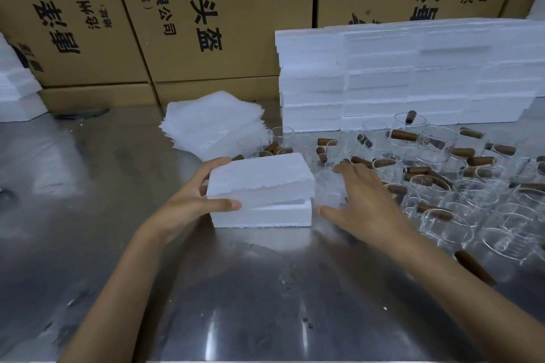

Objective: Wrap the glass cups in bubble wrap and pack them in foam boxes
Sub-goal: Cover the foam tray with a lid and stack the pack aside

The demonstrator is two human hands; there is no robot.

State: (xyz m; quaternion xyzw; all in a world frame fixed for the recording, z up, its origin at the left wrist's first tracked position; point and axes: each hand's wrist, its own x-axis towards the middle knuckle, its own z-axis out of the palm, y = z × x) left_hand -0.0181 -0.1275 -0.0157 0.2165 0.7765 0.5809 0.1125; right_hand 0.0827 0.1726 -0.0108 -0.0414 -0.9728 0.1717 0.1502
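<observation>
So the left hand [188, 203] grips the white foam box lid [259, 178], thumb and fingers [216, 163] curled round its end, tilted on the white foam box base [262, 215] mid-worktop [265, 303]. Right hand [362, 200] spread flat beside it, near the clear glass cups [442, 186].

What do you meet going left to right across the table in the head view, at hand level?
left hand → foam box → right hand → glass cups

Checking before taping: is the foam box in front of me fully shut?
Not fully. The lid sits tilted on the foam box, with a gap at its right end. The left hand grips the lid.
</observation>
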